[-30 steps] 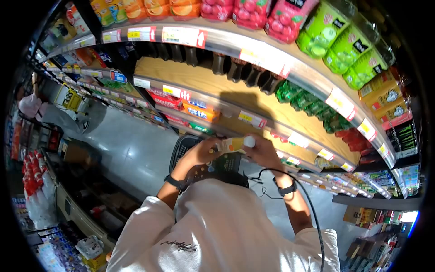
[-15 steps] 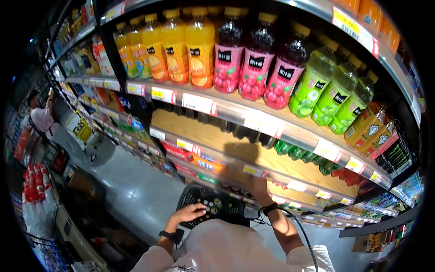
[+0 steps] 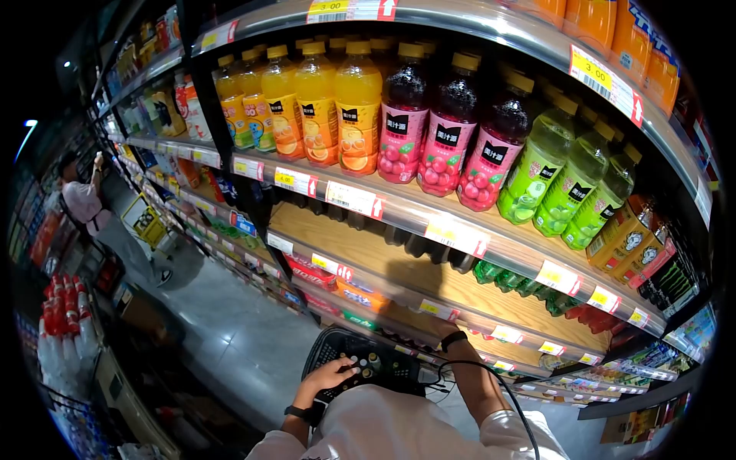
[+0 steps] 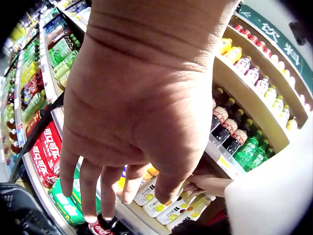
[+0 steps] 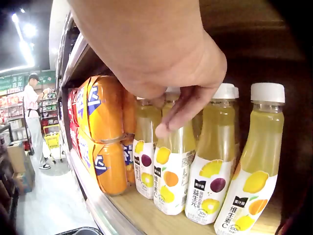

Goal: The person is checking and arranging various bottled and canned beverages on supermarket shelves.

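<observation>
My right hand (image 5: 166, 58) reaches into a low shelf, its thumb and fingers round the neck of a juice bottle (image 5: 171, 171) with a fruit-printed white label. The bottle stands upright in a row of similar white-capped bottles (image 5: 210, 181). In the head view the shelf edge hides most of this hand. My left hand (image 3: 333, 373) hangs over a black shopping basket (image 3: 320, 354), holding nothing. Its fingers point down, spread and relaxed, in the left wrist view. Several bottle caps show inside the basket.
Orange soda packs (image 5: 105, 137) stand left of the juice bottles. Above, a shelf holds orange, pink and green juice bottles (image 3: 402, 126). A black cable (image 3: 510, 387) runs by my right arm. Down the aisle, a person (image 3: 92, 207) stands near a yellow cart (image 3: 146, 222).
A second ago both hands held a juice bottle above the basket. My right hand has since moved into the low shelf; the left is free of the bottle. The head view has tilted up.
</observation>
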A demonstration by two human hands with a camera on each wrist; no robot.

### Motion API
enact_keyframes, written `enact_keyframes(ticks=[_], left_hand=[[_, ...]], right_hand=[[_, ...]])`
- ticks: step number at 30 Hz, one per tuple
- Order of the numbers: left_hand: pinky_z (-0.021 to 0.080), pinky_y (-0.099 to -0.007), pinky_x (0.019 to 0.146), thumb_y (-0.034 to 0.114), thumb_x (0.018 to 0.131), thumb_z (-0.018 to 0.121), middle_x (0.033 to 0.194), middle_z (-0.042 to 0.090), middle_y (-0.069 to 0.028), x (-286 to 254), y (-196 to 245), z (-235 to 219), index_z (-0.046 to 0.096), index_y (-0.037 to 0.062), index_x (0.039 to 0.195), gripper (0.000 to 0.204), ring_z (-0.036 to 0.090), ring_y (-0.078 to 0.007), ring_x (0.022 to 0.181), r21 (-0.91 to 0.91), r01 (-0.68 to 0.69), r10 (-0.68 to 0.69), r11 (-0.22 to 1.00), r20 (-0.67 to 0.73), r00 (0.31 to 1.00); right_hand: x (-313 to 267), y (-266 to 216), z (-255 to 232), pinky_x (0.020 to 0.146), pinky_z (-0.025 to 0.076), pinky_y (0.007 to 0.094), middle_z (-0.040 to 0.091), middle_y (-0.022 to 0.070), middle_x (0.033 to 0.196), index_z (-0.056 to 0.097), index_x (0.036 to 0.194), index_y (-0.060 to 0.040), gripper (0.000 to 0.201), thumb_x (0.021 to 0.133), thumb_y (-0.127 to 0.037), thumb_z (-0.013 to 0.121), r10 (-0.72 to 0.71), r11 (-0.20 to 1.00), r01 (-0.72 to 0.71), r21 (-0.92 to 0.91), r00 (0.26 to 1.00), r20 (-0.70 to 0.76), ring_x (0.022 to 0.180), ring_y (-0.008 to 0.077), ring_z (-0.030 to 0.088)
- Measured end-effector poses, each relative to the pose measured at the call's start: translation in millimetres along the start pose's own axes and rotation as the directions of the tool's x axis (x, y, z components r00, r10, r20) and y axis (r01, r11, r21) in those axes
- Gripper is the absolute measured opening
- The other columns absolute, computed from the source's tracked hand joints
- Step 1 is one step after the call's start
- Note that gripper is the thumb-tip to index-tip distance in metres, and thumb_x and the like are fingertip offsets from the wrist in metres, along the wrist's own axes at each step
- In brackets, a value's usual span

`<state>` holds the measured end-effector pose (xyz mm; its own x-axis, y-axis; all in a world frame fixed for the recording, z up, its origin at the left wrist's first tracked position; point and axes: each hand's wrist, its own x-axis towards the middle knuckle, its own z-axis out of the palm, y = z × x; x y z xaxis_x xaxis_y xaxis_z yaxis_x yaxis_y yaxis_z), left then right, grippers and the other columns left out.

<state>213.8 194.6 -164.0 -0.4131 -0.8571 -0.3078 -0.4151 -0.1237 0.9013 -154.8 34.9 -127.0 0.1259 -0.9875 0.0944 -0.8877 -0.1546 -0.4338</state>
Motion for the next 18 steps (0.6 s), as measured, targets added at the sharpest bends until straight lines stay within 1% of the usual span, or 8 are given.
enact_keyframes(ticks=[2,5,6,7,9,12,16,18], left_hand=[[0.051,-0.0391,0.102,0.037,0.104,0.067,0.124,0.072,-0.0194,-11,5,-7,0.062,0.0001,0.135,0.049,0.068,-0.0317,0.117,-0.007,0.065,-0.065,0.998,-0.018,0.998],[0.052,-0.0387,0.101,0.036,0.104,0.068,0.123,0.072,-0.0191,-17,-7,-13,0.062,-0.0008,0.135,0.049,0.069,-0.0305,0.116,0.025,0.066,-0.065,0.997,-0.045,0.997],[0.053,-0.0390,0.100,0.036,0.103,0.069,0.123,0.072,-0.0190,-10,-37,-11,0.062,-0.0019,0.134,0.049,0.069,-0.0305,0.115,-0.034,0.092,-0.093,0.995,-0.058,0.994],[0.053,-0.0390,0.100,0.036,0.103,0.069,0.123,0.072,-0.0190,-10,-35,-12,0.062,-0.0019,0.134,0.049,0.069,-0.0305,0.115,-0.033,0.091,-0.092,0.995,-0.052,0.994],[0.054,-0.0396,0.099,0.037,0.103,0.070,0.122,0.073,-0.0195,-14,-30,-16,0.062,-0.0028,0.133,0.051,0.070,-0.0311,0.113,-0.029,0.078,-0.081,0.997,-0.121,0.989],[0.054,-0.0401,0.097,0.038,0.102,0.069,0.120,0.074,-0.0196,-12,-18,-21,0.062,-0.0024,0.133,0.051,0.071,-0.0319,0.112,0.036,0.122,-0.117,0.992,-0.112,0.987],[0.055,-0.0398,0.096,0.038,0.102,0.069,0.117,0.075,-0.0188,-4,-16,-18,0.063,-0.0008,0.132,0.050,0.072,-0.0318,0.109,0.041,0.102,-0.096,0.994,-0.114,0.989],[0.055,-0.0403,0.094,0.037,0.101,0.070,0.114,0.076,-0.0184,-2,-15,-15,0.065,0.0015,0.129,0.046,0.073,-0.0314,0.107,0.074,0.143,-0.133,0.987,-0.128,0.983]], right_hand=[[3,-1,1,0.081,0.056,0.0562,0.074,0.0241,0.103,0.071,0.114,-0.0038,0.046,0.099,-0.045,0.060,-0.001,1.000,0.001,-0.007,1.000,0.010,0.095,0.0467,0.071],[8,-9,5,0.082,0.056,0.0564,0.074,0.0240,0.103,0.072,0.113,-0.0038,0.045,0.098,-0.044,0.060,-0.003,1.000,0.003,-0.028,1.000,0.019,0.095,0.0466,0.071],[10,-13,7,0.082,0.056,0.0564,0.074,0.0239,0.103,0.072,0.113,-0.0039,0.044,0.098,-0.044,0.061,-0.002,0.999,0.003,-0.039,1.000,0.029,0.096,0.0465,0.071],[12,-17,8,0.082,0.056,0.0564,0.074,0.0239,0.103,0.072,0.113,-0.0039,0.044,0.098,-0.043,0.061,0.002,0.999,0.000,-0.046,0.999,0.038,0.096,0.0465,0.071],[15,-26,11,0.083,0.056,0.0565,0.074,0.0238,0.103,0.072,0.113,-0.0039,0.043,0.097,-0.043,0.061,0.004,0.998,0.000,-0.069,0.998,0.056,0.096,0.0464,0.070],[21,-37,14,0.083,0.056,0.0566,0.074,0.0236,0.103,0.072,0.112,-0.0040,0.042,0.097,-0.042,0.062,0.009,0.996,-0.002,-0.087,0.997,0.076,0.097,0.0463,0.070],[20,-44,12,0.084,0.055,0.0568,0.074,0.0234,0.103,0.072,0.111,-0.0041,0.040,0.096,-0.040,0.063,0.008,0.995,0.003,-0.097,0.994,0.113,0.098,0.0461,0.070],[17,-45,12,0.084,0.055,0.0569,0.074,0.0233,0.103,0.073,0.111,-0.0041,0.039,0.096,-0.039,0.063,0.006,0.995,0.008,-0.102,0.991,0.133,0.098,0.0460,0.070]])
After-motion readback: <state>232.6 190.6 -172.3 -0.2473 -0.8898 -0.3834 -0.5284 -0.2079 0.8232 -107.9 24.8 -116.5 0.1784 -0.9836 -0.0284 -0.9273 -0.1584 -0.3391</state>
